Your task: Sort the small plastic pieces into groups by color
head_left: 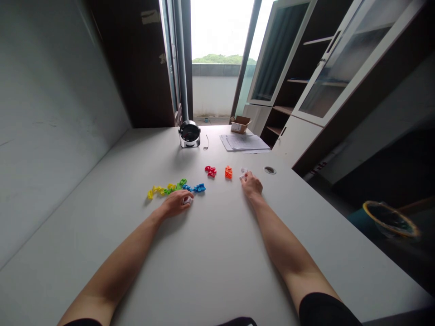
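My left hand point(175, 203) is closed around a small white plastic piece point(187, 200), low over the table. Just beyond it lies a crooked row of small plastic pieces: yellow pieces point(156, 190), green pieces point(181, 184) and blue pieces point(200, 188). Farther right sit a red cluster point(210, 171) and an orange cluster point(228, 172). At the right end, my right hand point(252, 184) has its fingertips pinched on one of a few white pieces point(244, 170). The fingers partly hide those pieces, and their exact shape is too small to make out.
On the white table point(210, 258), a round black device on a stand point(189, 134) and a thin wire loop point(205, 144) stand farther back. Papers point(244, 142) and an open cardboard box point(240, 124) are at back right. A cable hole point(270, 170) lies near the right edge.
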Motion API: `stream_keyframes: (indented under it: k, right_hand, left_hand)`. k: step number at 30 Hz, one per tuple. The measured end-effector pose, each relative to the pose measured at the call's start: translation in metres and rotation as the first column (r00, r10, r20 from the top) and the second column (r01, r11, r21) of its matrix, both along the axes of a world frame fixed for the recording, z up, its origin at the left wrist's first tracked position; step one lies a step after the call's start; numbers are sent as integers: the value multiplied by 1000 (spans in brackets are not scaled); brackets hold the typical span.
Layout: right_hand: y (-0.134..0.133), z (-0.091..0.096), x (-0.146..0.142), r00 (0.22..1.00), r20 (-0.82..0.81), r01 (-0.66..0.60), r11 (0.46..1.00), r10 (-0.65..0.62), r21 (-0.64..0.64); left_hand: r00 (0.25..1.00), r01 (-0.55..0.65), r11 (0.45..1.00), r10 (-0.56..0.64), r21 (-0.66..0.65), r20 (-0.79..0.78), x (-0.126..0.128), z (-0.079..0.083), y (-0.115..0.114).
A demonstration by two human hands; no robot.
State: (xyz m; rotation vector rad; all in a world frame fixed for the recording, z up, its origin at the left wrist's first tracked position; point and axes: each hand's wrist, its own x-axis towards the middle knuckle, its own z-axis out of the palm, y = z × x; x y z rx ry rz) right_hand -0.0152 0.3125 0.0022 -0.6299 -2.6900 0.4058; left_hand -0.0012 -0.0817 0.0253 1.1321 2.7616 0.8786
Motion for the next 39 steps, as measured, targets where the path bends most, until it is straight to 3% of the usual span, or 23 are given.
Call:
stream_keyframes:
  k: [7, 13, 19, 25, 29, 34, 37, 39]
  right_hand:
    - [4, -4, -2, 993, -115, 10, 998, -17, -66]
    - [-1, 0, -1, 995, -52, -89, 993, 85, -77]
    - [-9, 7, 3, 997, -10, -72, 996, 72, -45]
    - [-9, 7, 12, 988, -14, -152, 988, 152, -20]
    - [0, 2, 21, 986, -61, -157, 985, 153, -67]
    - [-1, 11, 31, 988, -74, -146, 981, 137, -126]
    - [-18, 22, 34, 965, -107, -252, 956, 238, -148]
    - [-37, 29, 37, 910, -142, -408, 899, 389, -158]
  left_hand:
    - [997, -64, 998, 65, 22, -46, -1, -7, 5]
    - [997, -64, 997, 65, 44, -38, 1, -8, 8]
    - [995, -83, 996, 84, 37, -43, 2, -8, 9]
    - [996, -70, 998, 70, 5, -51, 2, -7, 8]
    - [998, -36, 999, 36, -7, -54, 2, -6, 8]
    - [996, -90, 994, 91, 56, -13, 3, -6, 10]
    - [989, -147, 985, 144, 95, 39, 3, -7, 10]
    - [982, -184, 977, 177, 110, 72, 2, -6, 11]
